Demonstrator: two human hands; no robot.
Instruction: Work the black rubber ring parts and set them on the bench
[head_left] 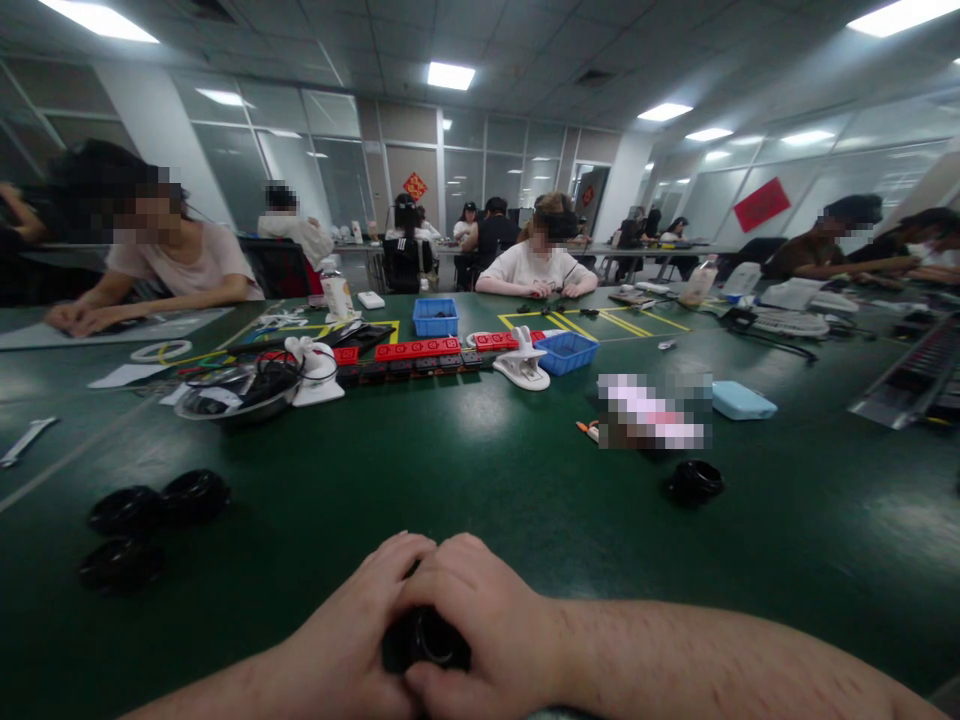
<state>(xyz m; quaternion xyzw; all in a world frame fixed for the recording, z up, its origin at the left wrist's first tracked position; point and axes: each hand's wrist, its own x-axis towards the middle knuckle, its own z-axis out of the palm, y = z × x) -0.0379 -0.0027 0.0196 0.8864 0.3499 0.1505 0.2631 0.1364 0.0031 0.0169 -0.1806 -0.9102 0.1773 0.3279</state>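
At the near edge of the green table, my left hand (360,625) and my right hand (487,620) are wrapped round a shiny black ring-shaped part (427,640). Fingers of both hands meet over its top and hide much of it. To the left lie three similar black ring-shaped parts, one at the back (195,495), one beside it (126,510) and one nearer me (121,565). Another black ring-shaped part (696,482) stands on the right. What the parts belong to cannot be told.
Across the middle run red power strips (416,349), a white clip stand (523,360), a blue basket (568,353) and a metal bowl (236,395) of cables. A light blue case (742,400) lies right. A metal rack (911,375) stands far right. Several people sit around.
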